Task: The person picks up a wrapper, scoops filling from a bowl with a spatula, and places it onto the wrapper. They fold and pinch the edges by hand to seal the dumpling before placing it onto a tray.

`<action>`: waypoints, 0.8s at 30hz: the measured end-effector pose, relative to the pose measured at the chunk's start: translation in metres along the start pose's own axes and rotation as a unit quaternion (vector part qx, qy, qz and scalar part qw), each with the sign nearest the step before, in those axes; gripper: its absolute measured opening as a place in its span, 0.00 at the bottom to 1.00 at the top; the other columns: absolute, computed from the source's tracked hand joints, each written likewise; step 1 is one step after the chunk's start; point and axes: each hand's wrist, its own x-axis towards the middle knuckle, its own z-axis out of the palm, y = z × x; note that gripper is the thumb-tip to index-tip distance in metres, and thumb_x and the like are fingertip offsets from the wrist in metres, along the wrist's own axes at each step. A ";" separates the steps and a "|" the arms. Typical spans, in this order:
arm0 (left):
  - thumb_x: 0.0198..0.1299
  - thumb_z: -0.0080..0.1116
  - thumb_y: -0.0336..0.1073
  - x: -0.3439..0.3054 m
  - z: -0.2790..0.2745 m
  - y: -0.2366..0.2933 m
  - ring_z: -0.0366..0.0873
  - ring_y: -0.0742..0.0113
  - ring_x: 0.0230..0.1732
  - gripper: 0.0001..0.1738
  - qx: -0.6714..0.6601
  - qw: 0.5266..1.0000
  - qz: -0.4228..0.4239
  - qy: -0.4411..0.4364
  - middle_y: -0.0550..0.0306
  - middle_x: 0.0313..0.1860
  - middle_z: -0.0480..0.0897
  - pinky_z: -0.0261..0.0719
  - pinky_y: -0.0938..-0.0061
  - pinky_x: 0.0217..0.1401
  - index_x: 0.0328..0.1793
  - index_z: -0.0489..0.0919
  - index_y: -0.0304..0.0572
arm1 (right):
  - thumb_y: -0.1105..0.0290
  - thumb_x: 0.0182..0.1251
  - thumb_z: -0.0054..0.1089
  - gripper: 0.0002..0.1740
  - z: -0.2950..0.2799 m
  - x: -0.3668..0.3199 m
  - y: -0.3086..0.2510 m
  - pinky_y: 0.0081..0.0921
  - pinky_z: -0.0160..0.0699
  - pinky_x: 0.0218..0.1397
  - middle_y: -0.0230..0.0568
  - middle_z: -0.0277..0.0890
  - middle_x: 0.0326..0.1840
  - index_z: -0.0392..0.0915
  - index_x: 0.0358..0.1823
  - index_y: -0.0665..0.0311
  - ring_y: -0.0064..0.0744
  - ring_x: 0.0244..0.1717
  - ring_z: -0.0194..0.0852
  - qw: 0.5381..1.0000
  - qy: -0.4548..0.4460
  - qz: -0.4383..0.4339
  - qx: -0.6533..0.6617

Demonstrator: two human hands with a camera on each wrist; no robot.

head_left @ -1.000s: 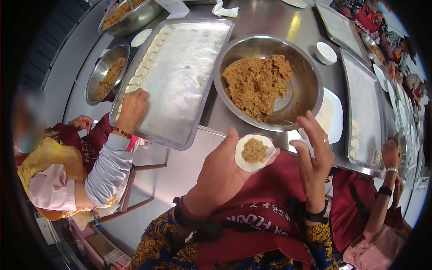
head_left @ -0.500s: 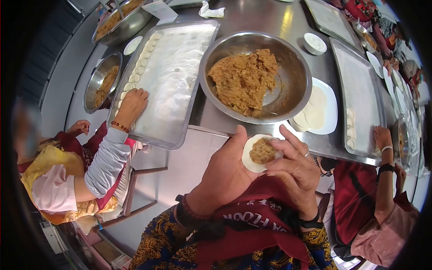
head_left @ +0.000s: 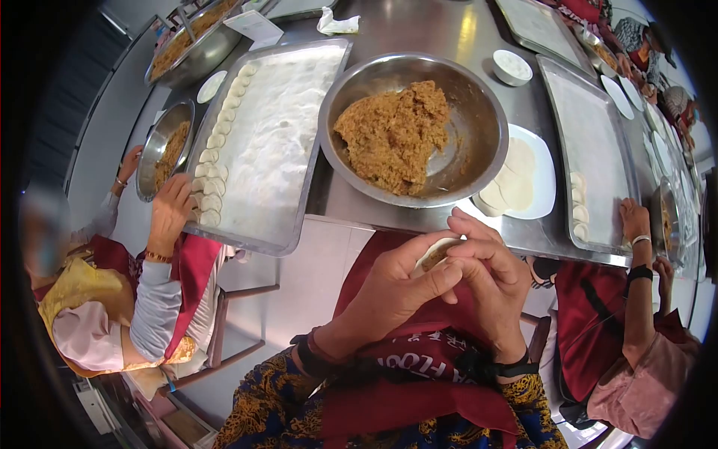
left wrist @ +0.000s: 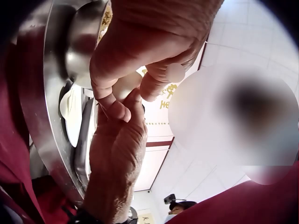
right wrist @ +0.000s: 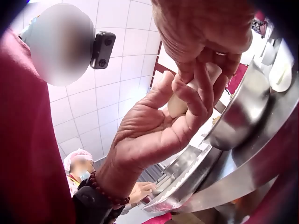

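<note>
Both hands are together over the apron, just in front of the table edge, around a dumpling [head_left: 436, 253] whose pale wrapper is folded up over brown filling. My left hand [head_left: 395, 283] cradles it in curled fingers with the thumb over the near side. From the other side my right hand [head_left: 495, 283] pinches the wrapper between thumb and fingers. In the right wrist view the smooth underside of the dumpling [right wrist: 176, 106] shows between the left fingers. Most of the filling is hidden by the fingers and the fold.
Ahead stands a large steel bowl [head_left: 490, 161] of filling [head_left: 396, 135]. Right of it is a white plate [head_left: 544, 183] with round wrappers [head_left: 512, 183]. A floured tray [head_left: 273, 142] with dumplings along one side lies left, another tray [head_left: 594, 146] right. People work on both sides.
My right hand has come in from the right to meet the left at the wrapper. The wrapper, flat and open before, is now folded up. The neighbour's hand on the left has moved back toward the tray's edge.
</note>
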 end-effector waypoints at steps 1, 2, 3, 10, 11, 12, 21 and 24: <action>0.73 0.55 0.36 0.000 0.000 -0.002 0.77 0.78 0.43 0.26 0.022 1.000 0.015 0.007 0.57 0.51 0.79 0.78 0.81 0.46 0.72 0.67 0.32 | 0.80 0.62 0.65 0.07 0.001 0.001 -0.001 0.34 0.73 0.66 0.52 0.79 0.59 0.83 0.42 0.67 0.44 0.67 0.73 1.000 0.006 0.016 0.014; 0.73 0.55 0.36 0.000 0.000 0.000 0.77 0.78 0.43 0.26 0.022 1.000 0.014 0.006 0.57 0.51 0.79 0.78 0.81 0.46 0.72 0.67 0.32 | 0.81 0.63 0.64 0.07 0.002 0.001 -0.001 0.32 0.74 0.64 0.55 0.78 0.60 0.83 0.42 0.69 0.41 0.65 0.73 0.999 0.012 0.032 0.027; 0.73 0.53 0.35 0.001 0.000 0.002 0.77 0.76 0.44 0.26 0.038 0.999 0.008 0.006 0.54 0.51 0.79 0.79 0.80 0.44 0.73 0.66 0.30 | 0.81 0.63 0.64 0.07 0.002 0.001 -0.002 0.32 0.74 0.64 0.55 0.78 0.60 0.83 0.42 0.69 0.41 0.65 0.73 0.999 0.012 0.031 0.027; 0.74 0.52 0.36 0.000 0.004 -0.001 0.75 0.79 0.32 0.21 0.097 0.994 0.033 0.043 0.58 0.38 0.82 0.75 0.85 0.35 0.67 0.73 0.30 | 0.81 0.65 0.62 0.07 0.006 0.003 -0.004 0.25 0.77 0.58 0.57 0.76 0.62 0.83 0.44 0.69 0.31 0.58 0.76 0.989 0.026 0.105 0.100; 0.74 0.52 0.36 0.000 0.003 -0.002 0.75 0.79 0.32 0.21 0.097 0.994 0.033 0.043 0.58 0.38 0.82 0.75 0.85 0.35 0.67 0.73 0.30 | 0.81 0.65 0.62 0.07 0.007 0.003 -0.005 0.24 0.77 0.57 0.57 0.76 0.62 0.83 0.44 0.69 0.30 0.57 0.77 0.984 0.030 0.129 0.119; 0.74 0.51 0.35 0.000 0.003 -0.004 0.75 0.79 0.32 0.21 0.101 0.993 0.041 0.049 0.57 0.38 0.82 0.75 0.85 0.36 0.67 0.73 0.30 | 0.81 0.65 0.62 0.07 0.007 0.003 -0.004 0.24 0.77 0.57 0.57 0.76 0.62 0.83 0.44 0.69 0.30 0.57 0.77 0.984 0.030 0.129 0.119; 0.76 0.44 0.31 0.000 0.006 -0.007 0.78 0.70 0.41 0.21 -0.006 0.988 0.131 0.087 0.45 0.53 0.79 0.74 0.79 0.38 0.69 0.71 0.26 | 0.82 0.64 0.61 0.24 0.005 -0.006 -0.011 0.21 0.78 0.51 0.47 0.80 0.55 0.73 0.63 0.75 0.26 0.46 0.79 0.971 0.093 0.140 0.168; 0.75 0.44 0.31 0.002 0.007 -0.015 0.79 0.64 0.46 0.21 -0.018 0.983 0.169 0.063 0.38 0.68 0.73 0.73 0.76 0.39 0.69 0.70 0.26 | 0.80 0.67 0.60 0.23 0.002 -0.008 -0.008 0.24 0.81 0.47 0.46 0.81 0.44 0.73 0.63 0.76 0.29 0.42 0.80 0.948 0.058 0.189 0.249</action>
